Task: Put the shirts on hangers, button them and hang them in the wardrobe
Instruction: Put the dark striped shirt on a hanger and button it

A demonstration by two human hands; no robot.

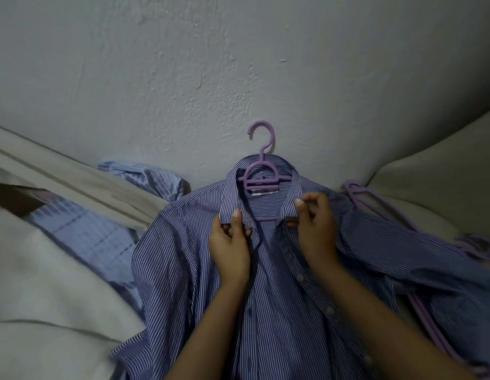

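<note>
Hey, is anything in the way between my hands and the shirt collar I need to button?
Nothing visible. The left hand and right hand already grip the two collar ends of the striped shirt, which is on the hanger. The wardrobe isn't in view.

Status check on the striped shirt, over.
Left hand and right hand pinch the collar. Striped shirt on purple hanger, front unbuttoned. Spare hangers alongside, nothing blocking.

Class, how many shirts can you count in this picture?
2: a dark blue white-striped cotton shirt under the hands, and a light blue checked shirt to its left; others may be hidden.
</note>
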